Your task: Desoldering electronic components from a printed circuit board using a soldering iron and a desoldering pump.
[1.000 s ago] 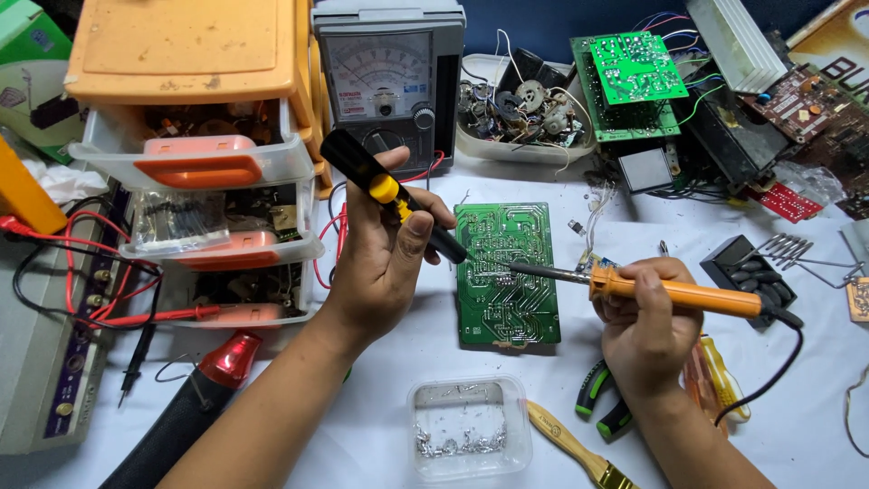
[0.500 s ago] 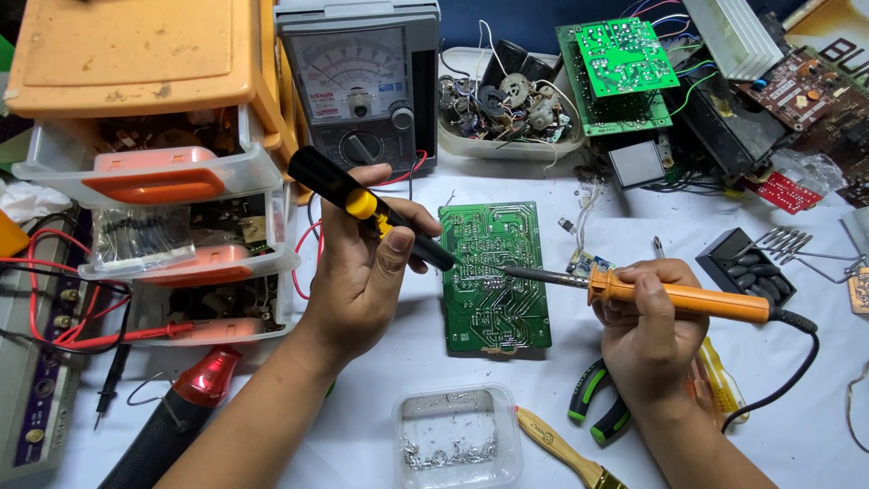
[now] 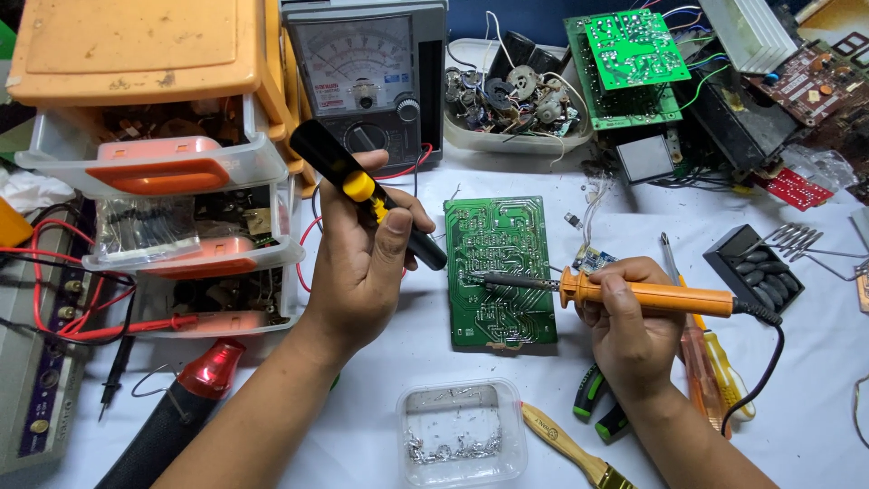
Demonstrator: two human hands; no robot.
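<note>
Green and flat on the white worktop point(image 3: 815, 380), a circuit board point(image 3: 498, 272) is seen between the two hands in the head view. A black desoldering pump point(image 3: 367, 195) with a yellow button is clamped in the left hand point(image 3: 362, 272), its tip slanted down to the board's left edge. An orange-handled soldering iron point(image 3: 634, 292) is gripped by the right hand point(image 3: 625, 330), and its metal tip is laid on the board near the middle. Just below the board a clear tray point(image 3: 462, 433) with bits of solder is set, and a brush point(image 3: 566, 444) is placed beside it. Behind the left hand an orange drawer cabinet point(image 3: 154, 109) and an analogue meter point(image 3: 367, 77) are stood. Screwdrivers point(image 3: 711, 367) are laid by the right wrist.
</note>
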